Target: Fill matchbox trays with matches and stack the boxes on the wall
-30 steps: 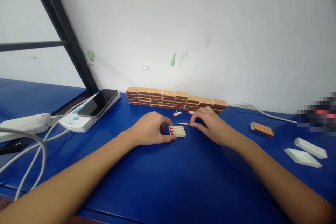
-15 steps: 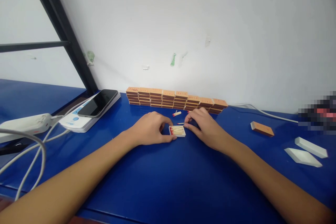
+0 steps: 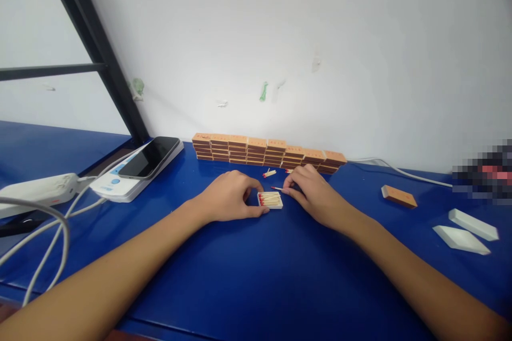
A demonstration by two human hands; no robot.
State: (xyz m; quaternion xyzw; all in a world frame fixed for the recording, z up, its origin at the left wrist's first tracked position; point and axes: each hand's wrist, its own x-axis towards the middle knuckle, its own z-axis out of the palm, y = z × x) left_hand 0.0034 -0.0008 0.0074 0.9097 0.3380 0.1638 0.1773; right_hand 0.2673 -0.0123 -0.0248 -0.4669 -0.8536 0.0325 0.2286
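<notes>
My left hand point(image 3: 232, 197) grips the left end of a small white matchbox tray point(image 3: 281, 205) between thumb and fingers. Red-tipped matches point(image 3: 271, 199) fill the tray, their heads toward the left. In my right hand point(image 3: 307, 187), thumb and fingertips pinch a single match point(image 3: 277, 188) just above the tray's far right corner, its red head pointing left. A few loose matches point(image 3: 270, 173) lie on the blue table beyond the tray, and more show partly behind my right fingers.
Stacked matchboxes point(image 3: 256, 150) form a row along the wall. At right lie a matchbox sleeve point(image 3: 399, 196) and two white pieces point(image 3: 473, 225). On the left are a phone point(image 3: 150, 157) on a white box point(image 3: 120, 192), a power strip point(image 3: 40, 192) and looping cables point(image 3: 66, 240).
The match in my right hand has tilted slightly, its red head still toward the left. My left hand and the tray have stayed in place.
</notes>
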